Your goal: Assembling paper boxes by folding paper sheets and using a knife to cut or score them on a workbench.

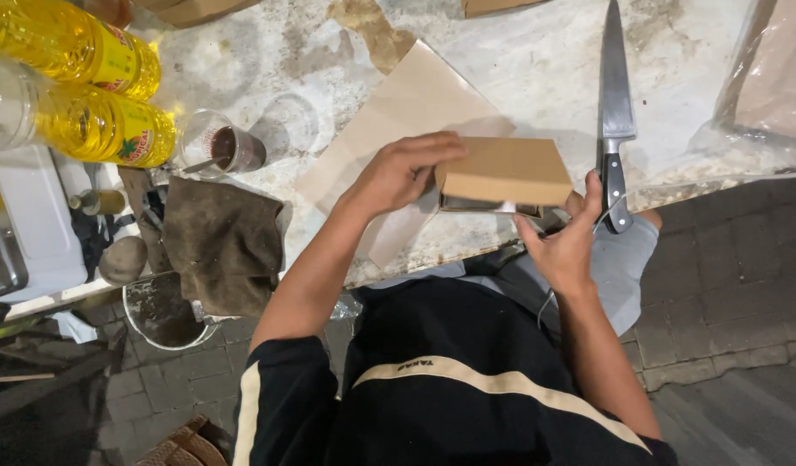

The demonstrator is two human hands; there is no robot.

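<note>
A small brown cardboard box [507,170] is held just above the near edge of a stained marble counter [519,60]. My left hand [404,173] grips its left end, fingers curled over the top edge. My right hand [564,242] holds it from below and at the right, thumb up against the right side. The lid looks slightly raised, with a dark gap and something pale showing along the front. A sheet of brown paper [398,112] lies flat on the counter under and behind the box.
A large kitchen knife [616,112] lies on the counter right of the box, handle toward me. Two bottles of yellow oil [87,86], a glass with dark residue [225,147] and a brown rag [225,242] are at left. A clear plastic bag [761,103] sits at right.
</note>
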